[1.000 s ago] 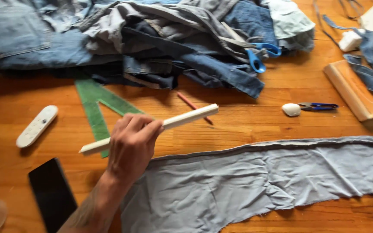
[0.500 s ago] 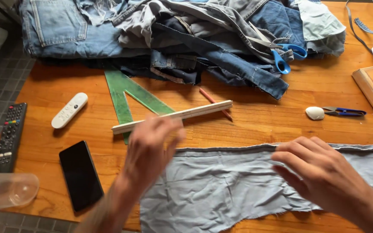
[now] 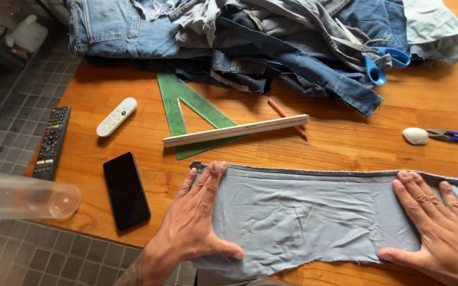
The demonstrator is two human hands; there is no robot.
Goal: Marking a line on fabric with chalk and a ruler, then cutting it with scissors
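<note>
Left hand (image 3: pixel 197 220) and right hand (image 3: pixel 433 233) lie flat, fingers spread, pressing opposite ends of a grey fabric strip (image 3: pixel 314 217) on the wooden surface (image 3: pixel 345 143). A cream ruler (image 3: pixel 235 130) lies just beyond, apart from both hands.

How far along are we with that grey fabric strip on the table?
Done: the grey fabric strip is cut out, its edges raw. In hand: left hand and right hand press it flat on the table. Left: no marks show on it; ruler, pencil and scissors lie unused.
</note>
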